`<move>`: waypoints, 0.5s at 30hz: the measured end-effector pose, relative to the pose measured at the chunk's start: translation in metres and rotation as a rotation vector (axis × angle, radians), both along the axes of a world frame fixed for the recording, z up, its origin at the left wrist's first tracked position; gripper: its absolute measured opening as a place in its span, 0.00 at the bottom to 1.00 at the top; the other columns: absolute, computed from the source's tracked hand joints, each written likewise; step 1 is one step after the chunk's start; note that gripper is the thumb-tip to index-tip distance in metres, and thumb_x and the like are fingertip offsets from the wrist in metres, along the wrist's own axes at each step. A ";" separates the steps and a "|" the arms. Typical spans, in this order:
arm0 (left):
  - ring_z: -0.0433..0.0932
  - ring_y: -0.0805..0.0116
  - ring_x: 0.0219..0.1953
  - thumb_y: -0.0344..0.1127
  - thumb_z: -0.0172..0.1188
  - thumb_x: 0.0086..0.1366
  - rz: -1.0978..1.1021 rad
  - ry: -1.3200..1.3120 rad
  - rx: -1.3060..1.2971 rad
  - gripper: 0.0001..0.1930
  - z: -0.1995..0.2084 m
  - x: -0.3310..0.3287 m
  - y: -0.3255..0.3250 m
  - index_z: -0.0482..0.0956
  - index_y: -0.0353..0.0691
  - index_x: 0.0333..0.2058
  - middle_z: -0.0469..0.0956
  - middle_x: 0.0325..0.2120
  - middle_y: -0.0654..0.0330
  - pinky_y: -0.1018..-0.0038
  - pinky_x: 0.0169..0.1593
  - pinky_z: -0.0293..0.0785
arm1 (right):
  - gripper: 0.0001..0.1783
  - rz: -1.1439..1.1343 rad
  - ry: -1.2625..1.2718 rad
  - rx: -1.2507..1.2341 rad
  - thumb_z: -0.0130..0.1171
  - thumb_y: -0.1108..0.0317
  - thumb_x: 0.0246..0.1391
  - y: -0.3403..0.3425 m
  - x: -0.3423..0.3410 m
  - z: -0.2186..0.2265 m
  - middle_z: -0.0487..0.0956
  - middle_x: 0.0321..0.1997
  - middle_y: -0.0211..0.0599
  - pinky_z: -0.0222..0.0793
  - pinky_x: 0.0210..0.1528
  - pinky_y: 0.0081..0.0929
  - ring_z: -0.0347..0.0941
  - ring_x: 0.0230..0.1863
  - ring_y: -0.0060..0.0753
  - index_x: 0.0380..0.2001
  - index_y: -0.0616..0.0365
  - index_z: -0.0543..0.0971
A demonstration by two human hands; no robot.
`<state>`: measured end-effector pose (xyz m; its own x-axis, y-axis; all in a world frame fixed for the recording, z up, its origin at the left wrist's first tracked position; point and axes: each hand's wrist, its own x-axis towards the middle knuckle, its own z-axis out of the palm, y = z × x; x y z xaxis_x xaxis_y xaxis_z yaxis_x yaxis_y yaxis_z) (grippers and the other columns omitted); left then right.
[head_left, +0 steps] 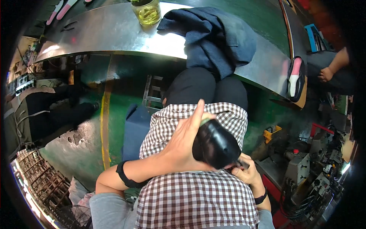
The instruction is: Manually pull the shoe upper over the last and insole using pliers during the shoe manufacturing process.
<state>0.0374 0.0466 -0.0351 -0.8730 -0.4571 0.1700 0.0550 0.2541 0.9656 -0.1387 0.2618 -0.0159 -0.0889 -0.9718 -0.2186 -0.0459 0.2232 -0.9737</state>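
A steel-topped bench (99,28) curves across the top of the frame, and a heap of denim cloth (213,34) spills over its near edge, hiding part of the edge and reaching down to my knees. A glass jar (146,13) of yellowish liquid stands just beside the cloth, and a dark shoe (295,78) with a pink-and-white form in it lies at the bench's right end. Machinery (299,168) crowds the lower right, near a yellow bin (272,133); another person's forearm (337,65) comes in at the upper right.

Right of the frame's middle, over my lap, my left hand (185,143) holds a rounded black piece (220,144), one digit sticking up straight and the others mostly hidden behind it. My right hand (248,173) is closed around a small dark tool (243,164) at the piece's lower end; blur and my fingers hide its shape, and I cannot tell whether its tip touches.

The black piece is smooth and glossy, bulging in the middle, with a pale green patch at its upper end. Beneath it my apron (198,196) is brown-and-white checked cloth.
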 end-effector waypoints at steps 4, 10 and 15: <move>0.65 0.50 0.63 0.46 0.86 0.33 -0.037 -0.130 -0.009 0.72 0.002 -0.018 -0.016 0.43 0.29 0.71 0.64 0.61 0.44 0.60 0.66 0.59 | 0.25 0.107 -0.095 0.230 0.58 0.53 0.63 -0.007 -0.020 0.034 0.80 0.51 0.51 0.68 0.60 0.39 0.78 0.53 0.46 0.45 0.69 0.77; 0.61 0.44 0.66 0.53 0.82 0.39 -0.036 -0.201 -0.052 0.68 0.000 -0.034 -0.027 0.45 0.32 0.70 0.56 0.66 0.39 0.58 0.67 0.57 | 0.14 0.073 -0.344 0.343 0.53 0.63 0.67 -0.026 -0.038 0.061 0.79 0.51 0.54 0.72 0.57 0.34 0.76 0.55 0.42 0.40 0.67 0.73; 0.63 0.42 0.65 0.56 0.80 0.40 -0.026 -0.235 -0.030 0.67 -0.006 -0.033 -0.031 0.44 0.33 0.70 0.57 0.66 0.37 0.57 0.64 0.59 | 0.14 0.040 -0.340 0.353 0.53 0.61 0.68 -0.037 -0.029 0.048 0.79 0.43 0.48 0.73 0.48 0.31 0.77 0.43 0.33 0.39 0.64 0.72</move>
<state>0.0042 0.0152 -0.0412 -0.9016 -0.4318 -0.0267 -0.1640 0.2840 0.9447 -0.1676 0.2253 0.0320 0.0810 -0.8341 -0.5456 0.2461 0.5472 -0.8000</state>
